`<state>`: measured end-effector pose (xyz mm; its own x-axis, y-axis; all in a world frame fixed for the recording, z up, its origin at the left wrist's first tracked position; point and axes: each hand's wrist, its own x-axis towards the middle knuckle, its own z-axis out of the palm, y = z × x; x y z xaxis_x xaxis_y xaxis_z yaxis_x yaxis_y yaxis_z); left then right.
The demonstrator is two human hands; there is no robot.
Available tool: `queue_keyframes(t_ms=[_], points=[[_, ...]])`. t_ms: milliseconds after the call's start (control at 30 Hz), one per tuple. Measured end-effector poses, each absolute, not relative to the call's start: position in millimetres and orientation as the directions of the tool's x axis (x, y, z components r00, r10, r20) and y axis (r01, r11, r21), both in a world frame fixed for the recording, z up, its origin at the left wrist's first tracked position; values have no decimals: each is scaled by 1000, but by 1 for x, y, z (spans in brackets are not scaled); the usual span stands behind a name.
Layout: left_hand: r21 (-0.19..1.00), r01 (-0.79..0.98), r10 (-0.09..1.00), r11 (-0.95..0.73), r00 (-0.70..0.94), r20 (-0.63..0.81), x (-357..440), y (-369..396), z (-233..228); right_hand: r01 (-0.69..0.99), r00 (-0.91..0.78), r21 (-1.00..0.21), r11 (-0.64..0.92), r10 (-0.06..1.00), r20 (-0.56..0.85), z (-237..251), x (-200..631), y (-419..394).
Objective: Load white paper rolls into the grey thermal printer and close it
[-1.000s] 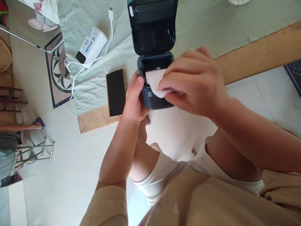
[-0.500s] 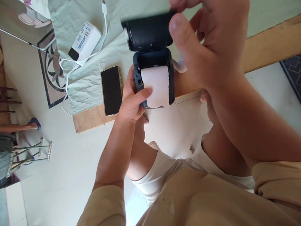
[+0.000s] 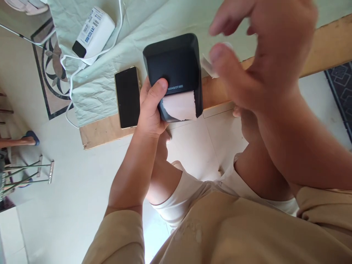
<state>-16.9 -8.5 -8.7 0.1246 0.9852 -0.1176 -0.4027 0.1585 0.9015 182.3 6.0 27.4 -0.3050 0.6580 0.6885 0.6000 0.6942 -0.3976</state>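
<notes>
Since the earlier frame, the matte black plastic lid (image 3: 173, 60) has been swung down over the dark, rounded-box printer (image 3: 180, 77), gripped by the left hand's (image 3: 151, 108) fingers. White torn-edged paper (image 3: 180, 105) is left protruding below its lid. Right of the printer, the right hand's (image 3: 264, 60) fingers are held apart.

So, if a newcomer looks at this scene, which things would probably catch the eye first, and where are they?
Probably first is the black device near the upper middle, gripped by the left fingers, with ragged-edged white paper showing below its NIIMBOT lettering. Next come the right fingers, large, blurred and spread apart at the upper right. To the device's left lies a dark-screened phone.
</notes>
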Motion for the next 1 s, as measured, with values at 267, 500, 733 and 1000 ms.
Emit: queue_keyframes(t_ms=[267,500,733,1000], points=[[948,-302,986,102,159,-55,-15,-12,1,719,-241,-413,558,759,605,13,168,4],[937,-339,981,83,193,-17,-15,-7,-5,728,-339,-446,521,839,425,19,171,11],[937,-350,964,8,250,85,-17,-5,-13,773,-192,-398,494,780,596,2,194,19],[922,-386,961,18,261,91,-14,-3,-12,855,-155,-445,267,950,271,-14,191,27]])
